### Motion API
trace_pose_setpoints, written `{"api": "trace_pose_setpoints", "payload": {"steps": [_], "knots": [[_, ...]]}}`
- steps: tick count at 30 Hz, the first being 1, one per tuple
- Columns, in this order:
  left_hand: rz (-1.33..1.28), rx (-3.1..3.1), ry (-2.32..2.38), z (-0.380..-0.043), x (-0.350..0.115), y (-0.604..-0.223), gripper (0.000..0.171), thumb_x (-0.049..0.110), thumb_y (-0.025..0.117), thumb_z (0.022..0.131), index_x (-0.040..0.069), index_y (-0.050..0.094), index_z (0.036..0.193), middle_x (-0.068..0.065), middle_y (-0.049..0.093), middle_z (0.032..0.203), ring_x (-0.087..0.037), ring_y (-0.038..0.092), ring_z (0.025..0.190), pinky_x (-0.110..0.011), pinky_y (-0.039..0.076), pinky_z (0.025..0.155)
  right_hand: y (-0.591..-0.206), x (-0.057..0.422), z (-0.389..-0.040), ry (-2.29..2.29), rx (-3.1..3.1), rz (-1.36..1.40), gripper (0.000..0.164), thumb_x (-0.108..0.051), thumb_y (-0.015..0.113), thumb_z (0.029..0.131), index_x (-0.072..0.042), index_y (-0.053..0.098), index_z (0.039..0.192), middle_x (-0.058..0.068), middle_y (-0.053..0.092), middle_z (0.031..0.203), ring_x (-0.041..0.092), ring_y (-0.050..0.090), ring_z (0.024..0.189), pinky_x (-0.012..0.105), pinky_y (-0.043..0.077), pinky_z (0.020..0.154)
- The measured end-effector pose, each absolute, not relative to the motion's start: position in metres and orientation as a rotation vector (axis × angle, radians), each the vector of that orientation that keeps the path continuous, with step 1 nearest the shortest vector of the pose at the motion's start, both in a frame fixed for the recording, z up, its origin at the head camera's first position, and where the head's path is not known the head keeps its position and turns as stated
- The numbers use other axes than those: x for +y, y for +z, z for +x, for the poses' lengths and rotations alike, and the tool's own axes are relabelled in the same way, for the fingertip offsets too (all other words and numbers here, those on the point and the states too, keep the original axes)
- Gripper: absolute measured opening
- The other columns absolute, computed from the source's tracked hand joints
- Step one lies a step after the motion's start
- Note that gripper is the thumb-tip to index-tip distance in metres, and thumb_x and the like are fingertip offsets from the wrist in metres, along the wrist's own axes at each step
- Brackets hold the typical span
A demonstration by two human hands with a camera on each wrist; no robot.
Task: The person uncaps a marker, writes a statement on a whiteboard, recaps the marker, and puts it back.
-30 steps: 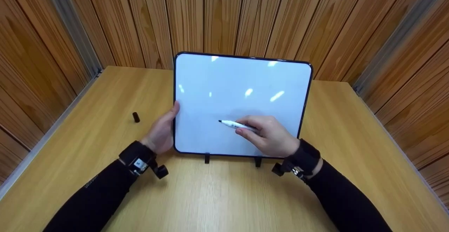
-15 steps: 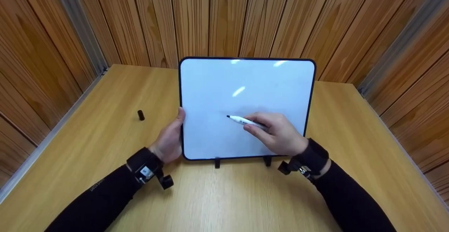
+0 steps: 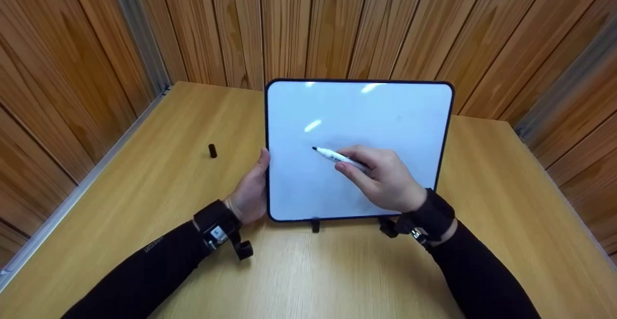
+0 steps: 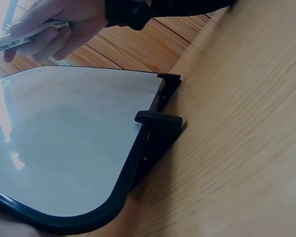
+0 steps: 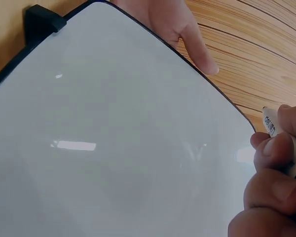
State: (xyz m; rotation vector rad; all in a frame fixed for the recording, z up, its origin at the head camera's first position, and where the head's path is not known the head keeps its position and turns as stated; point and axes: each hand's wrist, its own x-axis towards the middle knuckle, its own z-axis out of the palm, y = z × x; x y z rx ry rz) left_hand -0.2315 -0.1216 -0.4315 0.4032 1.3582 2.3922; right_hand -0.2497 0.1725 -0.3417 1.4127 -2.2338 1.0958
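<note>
A whiteboard [image 3: 352, 112] with a thin black frame leans upright on a black stand, whose hooked feet [image 3: 315, 226] show under its lower edge. My left hand [image 3: 249, 194] holds the board's left edge, thumb along the frame; its other fingers are hidden behind. In front of the board, my right hand [image 3: 385, 177] pinches a white marker [image 3: 328, 154], its black tip uncapped and pointing left. That tip appears to hover off the surface. The right wrist view shows the fingers curled round the marker barrel [image 5: 272, 123]. No drawn line can be made out on the board.
A black marker cap [image 3: 212, 151] stands on the wooden table [image 3: 193, 184], left of the board. Wood-panelled walls [image 3: 332, 25] enclose the table at the back and on both sides. Bright light reflections lie on the board.
The head view has shifted, so everything sits further right in it. My right hand has risen slightly against the board with the marker. My left hand stays at the board's left edge.
</note>
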Motion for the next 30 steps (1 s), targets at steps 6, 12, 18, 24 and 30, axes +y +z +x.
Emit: {"api": "trace_pose_setpoints", "payload": {"steps": [6, 12, 18, 24, 30], "knots": [[0.464, 1.358, 2.378, -0.231, -0.117, -0.432, 0.073, 0.079, 0.027, 0.111, 0.019, 0.063, 0.135, -0.008, 0.072, 0.133, -0.026, 0.067, 0.123, -0.04, 0.052, 0.104, -0.339, 0.159, -0.248, 0.943, -2.205, 1.411, 0.013, -0.005, 0.073, 0.109, 0.002, 0.076, 0.12, -0.001, 0.067, 0.086, 0.008, 0.047, 0.063, 0.021, 0.037, 0.056], [0.447, 1.44, 2.335, -0.228, -0.118, -0.431, 0.082, 0.08, 0.023, 0.11, 0.016, 0.06, 0.147, -0.012, 0.069, 0.142, -0.03, 0.064, 0.131, -0.043, 0.051, 0.107, -0.335, 0.142, -0.248, 0.818, -2.192, 1.367, 0.017, -0.01, 0.071, 0.111, 0.002, 0.075, 0.122, 0.002, 0.07, 0.089, 0.009, 0.049, 0.063, 0.026, 0.041, 0.055], [0.399, 1.516, 2.312, -0.226, -0.119, -0.432, 0.094, 0.089, 0.031, 0.104, 0.015, 0.053, 0.158, -0.015, 0.063, 0.154, -0.035, 0.059, 0.142, -0.047, 0.05, 0.112, -0.334, 0.132, -0.245, 0.738, -2.173, 1.337, 0.018, -0.012, 0.072, 0.111, 0.003, 0.074, 0.121, 0.004, 0.074, 0.091, 0.011, 0.052, 0.062, 0.027, 0.045, 0.053], [0.361, 1.559, 2.314, -0.224, -0.118, -0.43, 0.094, 0.089, 0.034, 0.103, 0.016, 0.054, 0.158, -0.014, 0.064, 0.153, -0.033, 0.059, 0.141, -0.047, 0.049, 0.113, -0.334, 0.126, -0.243, 0.732, -2.169, 1.302, 0.018, -0.012, 0.073, 0.111, 0.003, 0.074, 0.12, 0.006, 0.077, 0.092, 0.01, 0.051, 0.06, 0.027, 0.044, 0.052], [0.325, 1.558, 2.36, -0.224, -0.114, -0.43, 0.089, 0.086, 0.038, 0.105, 0.014, 0.057, 0.152, -0.013, 0.067, 0.146, -0.029, 0.061, 0.135, -0.043, 0.05, 0.11, -0.336, 0.123, -0.243, 0.744, -2.149, 1.278, 0.017, -0.012, 0.073, 0.11, 0.003, 0.075, 0.119, 0.005, 0.078, 0.091, 0.01, 0.049, 0.059, 0.027, 0.042, 0.051]]}}
